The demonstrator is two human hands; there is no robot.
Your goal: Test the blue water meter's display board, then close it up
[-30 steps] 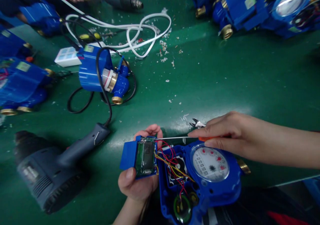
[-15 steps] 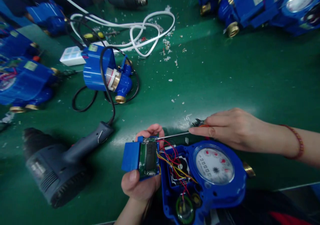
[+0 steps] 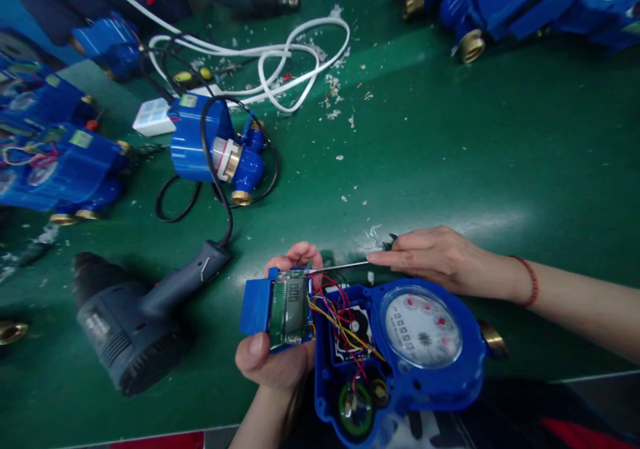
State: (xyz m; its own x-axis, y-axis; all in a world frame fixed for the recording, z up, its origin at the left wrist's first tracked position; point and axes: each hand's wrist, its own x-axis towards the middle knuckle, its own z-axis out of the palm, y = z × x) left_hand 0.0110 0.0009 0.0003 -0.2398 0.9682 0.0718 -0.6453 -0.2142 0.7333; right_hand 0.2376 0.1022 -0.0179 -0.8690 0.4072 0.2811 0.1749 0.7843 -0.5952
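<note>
Digits now shown on hand-held circuit board

The circuit board is grasped in the left hand, with the thumb laid along its lower left and the fingers curled behind its upper edge. A metal-shafted tool is gripped in the right hand, its handle hidden by the fingers; its tip is brought to the board's upper right corner, though firm contact cannot be confirmed. Dark cutter tips are seen beside the right hand; whether they are held too cannot be told.

On the display, where only a dark panel was seen half a second ago, a sideways row of what look like zeros can be read on a paler ground. By this, the board is judged to be powered and responding while the tip is kept at that corner.

The board is held just left of the open blue meter, to which it is joined by red and yellow wires. The dial is turned upward. Farther out, a heat gun is left lying on the green table, and more blue meters are grouped at the upper right.
</note>
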